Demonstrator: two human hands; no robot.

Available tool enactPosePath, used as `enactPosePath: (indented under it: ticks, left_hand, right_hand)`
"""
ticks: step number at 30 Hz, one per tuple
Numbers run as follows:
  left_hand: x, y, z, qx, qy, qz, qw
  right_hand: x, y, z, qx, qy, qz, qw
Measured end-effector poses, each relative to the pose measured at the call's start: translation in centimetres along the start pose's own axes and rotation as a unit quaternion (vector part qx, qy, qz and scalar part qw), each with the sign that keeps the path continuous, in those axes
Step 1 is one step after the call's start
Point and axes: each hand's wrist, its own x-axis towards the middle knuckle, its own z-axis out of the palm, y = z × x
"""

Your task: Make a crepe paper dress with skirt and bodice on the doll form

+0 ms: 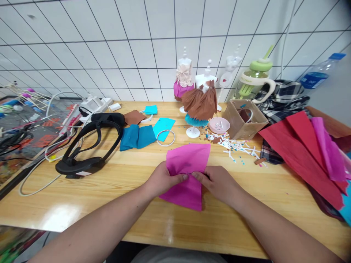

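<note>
Thumbs nearly meeting, the left hand (161, 179) and right hand (221, 180) pinch a magenta, roughly rectangular crepe-like paper sheet (186, 157) over the pale wooden table (219, 233); light, even pressure should keep its creased middle neat

- Bare tabletop (274, 197) lies right of the pink sheet (186, 159), up to the red paper (304, 157).
- Left, the black headset (82, 166) stands in the way.
- Far side: dress forms (201, 100) and box (244, 120) form obstacles.
</note>
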Motion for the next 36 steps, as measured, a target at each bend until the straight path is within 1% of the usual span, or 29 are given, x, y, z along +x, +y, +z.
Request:
enactPosePath:
  ticks: [4,9,13,17,28,36]
  left_hand:
    - [-0.05,0.27,0.03,0.006,-0.002,0.000,1.000]
    - [-0.10,0.42,0.02,-0.008,-0.018,-0.009,1.000]
    - [-0.14,0.48,-0.01,-0.010,-0.015,-0.009,1.000]
    - [-0.15,0.66,-0.01,0.011,-0.017,-0.013,1.000]
    - [-0.12,0.69,0.06,0.003,-0.025,-0.010,1.000]
    - [-0.12,0.62,0.16,0.001,-0.033,-0.003,0.999]
  right_hand:
    - [0.02,-0.09,-0.01,0.008,-0.002,0.001,1.000]
    - [0.05,0.04,-0.09,0.027,-0.001,-0.009,1.000]
    - [0.06,0.17,-0.19,0.049,-0.007,-0.018,0.999]
    - [0.05,0.09,-0.31,0.039,-0.012,-0.017,0.999]
    - [0.13,0.29,-0.12,0.026,0.003,-0.018,0.999]
    - [0.14,0.14,-0.01,0.026,-0.006,-0.010,1.000]
